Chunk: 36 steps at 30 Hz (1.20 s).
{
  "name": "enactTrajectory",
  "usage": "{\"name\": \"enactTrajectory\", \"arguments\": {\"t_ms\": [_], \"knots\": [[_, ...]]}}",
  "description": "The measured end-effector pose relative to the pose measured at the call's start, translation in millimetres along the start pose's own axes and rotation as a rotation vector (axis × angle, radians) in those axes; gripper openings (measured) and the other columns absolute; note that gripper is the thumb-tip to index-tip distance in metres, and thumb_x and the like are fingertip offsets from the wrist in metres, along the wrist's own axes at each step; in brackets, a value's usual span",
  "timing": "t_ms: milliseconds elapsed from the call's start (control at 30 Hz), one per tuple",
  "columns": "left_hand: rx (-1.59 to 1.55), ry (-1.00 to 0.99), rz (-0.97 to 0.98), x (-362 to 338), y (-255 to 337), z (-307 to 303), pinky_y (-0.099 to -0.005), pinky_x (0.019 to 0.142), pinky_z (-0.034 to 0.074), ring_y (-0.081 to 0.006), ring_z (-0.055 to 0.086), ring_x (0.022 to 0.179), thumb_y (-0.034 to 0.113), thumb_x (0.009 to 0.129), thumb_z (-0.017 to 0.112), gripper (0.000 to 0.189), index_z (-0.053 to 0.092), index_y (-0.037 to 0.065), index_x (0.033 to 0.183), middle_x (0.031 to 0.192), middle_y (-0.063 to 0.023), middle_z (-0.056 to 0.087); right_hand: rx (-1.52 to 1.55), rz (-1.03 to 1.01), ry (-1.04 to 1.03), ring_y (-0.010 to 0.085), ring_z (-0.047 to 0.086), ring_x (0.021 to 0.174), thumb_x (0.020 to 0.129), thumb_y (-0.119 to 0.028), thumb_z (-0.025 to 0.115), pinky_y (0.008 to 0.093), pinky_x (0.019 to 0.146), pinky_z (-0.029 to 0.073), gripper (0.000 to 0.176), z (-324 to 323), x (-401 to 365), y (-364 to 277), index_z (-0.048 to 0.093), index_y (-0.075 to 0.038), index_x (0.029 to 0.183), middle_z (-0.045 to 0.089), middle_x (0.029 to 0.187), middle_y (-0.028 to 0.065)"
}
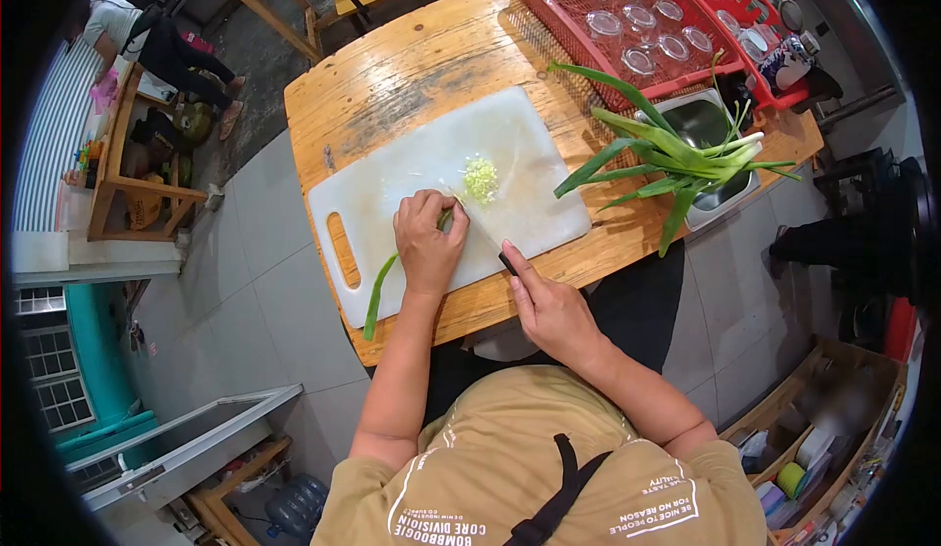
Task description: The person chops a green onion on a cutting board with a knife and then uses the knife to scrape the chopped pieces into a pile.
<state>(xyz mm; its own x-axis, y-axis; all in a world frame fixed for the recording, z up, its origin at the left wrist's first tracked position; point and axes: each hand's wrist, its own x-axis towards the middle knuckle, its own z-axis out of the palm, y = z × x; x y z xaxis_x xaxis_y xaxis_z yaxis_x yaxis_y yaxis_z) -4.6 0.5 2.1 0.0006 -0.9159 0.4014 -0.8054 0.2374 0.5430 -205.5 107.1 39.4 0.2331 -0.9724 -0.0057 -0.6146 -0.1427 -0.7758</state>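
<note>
A white cutting board (372, 183) with a handle slot lies on the wooden table. My left hand (428, 242) is closed on a green onion (380, 296), pressing it to the board; its green leaf trails out below the wrist toward the near edge. In my right hand (554, 309) is a knife (508, 264) with a black handle, its blade angled up toward my left fingertips. Just beyond the blade sits a small heap of chopped green onion (480, 180). The exact point where blade and stalk meet is partly hidden by my left fingers.
A bunch of whole green onions (686, 159) rests across metal containers (720, 198) at the table's right. Red crates (578, 56) of upside-down glasses stand behind. One person (162, 41) bends at a wooden bench on the far left; another in dark clothing (843, 247) stands right.
</note>
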Motion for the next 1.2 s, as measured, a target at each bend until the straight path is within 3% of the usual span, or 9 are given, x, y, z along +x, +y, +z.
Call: {"name": "enactTrajectory", "arguments": {"t_ms": [300,367,600,800,1200], "knots": [[-0.01,0.004,0.01,-0.3,-2.1,2.2,-0.0443,0.092,0.049,-0.0317,0.065,0.097,0.01,0.09,0.079,0.01,0.072,0.004,0.093,0.102,-0.0085,0.072,-0.007,0.014,-0.029,0.0445,0.074,0.078,0.114,-0.018,0.057,0.0558,0.071,0.059,0.061,3.5,10.3,-1.4,0.041,-0.013,0.172,0.075,0.09,0.0241],[-0.015,0.005,0.004,0.0,-1.8,2.0,-0.044,0.093,0.049,-0.0314,0.065,0.096,0.01,0.09,0.079,0.01,0.072,0.004,0.093,0.102,-0.0088,0.072,0.04,-0.047,0.058,0.0443,0.072,0.071,0.114,-0.019,0.058,0.0551,0.068,0.057,0.058,8.4,9.6,3.3,0.045,-0.013,0.17,0.071,0.079,0.0245],[-0.011,-0.006,0.002,0.3,-2.1,2.2,-0.0438,0.093,0.049,-0.0305,0.065,0.095,0.01,0.09,0.079,0.01,0.072,0.003,0.094,0.102,-0.009,0.072,0.07,0.019,-0.013,0.0444,0.072,0.072,0.113,-0.017,0.058,0.0548,0.067,0.057,0.058,0.2,12.7,-0.1,0.046,-0.012,0.17,0.071,0.08,0.0258],[-0.02,-0.02,-0.019,-1.1,-5.4,2.3,-0.0428,0.092,0.047,-0.0287,0.065,0.099,0.012,0.089,0.081,0.01,0.074,0.006,0.095,0.105,-0.0055,0.073,0.056,-0.058,0.014,0.0432,0.073,0.072,0.113,-0.018,0.057,0.0561,0.066,0.057,0.059,3.2,16.0,2.5,0.044,-0.007,0.17,0.073,0.082,0.0231],[-0.047,-0.013,-0.011,1.1,-2.8,0.4,-0.0429,0.093,0.05,-0.0299,0.066,0.096,0.009,0.09,0.081,0.011,0.073,0.002,0.094,0.101,-0.0093,0.073,0.009,-0.049,0.015,0.0399,0.071,0.064,0.112,-0.019,0.06,0.0525,0.061,0.057,0.06,7.7,19.5,2.9,0.046,-0.005,0.168,0.069,0.071,0.0187]]}}
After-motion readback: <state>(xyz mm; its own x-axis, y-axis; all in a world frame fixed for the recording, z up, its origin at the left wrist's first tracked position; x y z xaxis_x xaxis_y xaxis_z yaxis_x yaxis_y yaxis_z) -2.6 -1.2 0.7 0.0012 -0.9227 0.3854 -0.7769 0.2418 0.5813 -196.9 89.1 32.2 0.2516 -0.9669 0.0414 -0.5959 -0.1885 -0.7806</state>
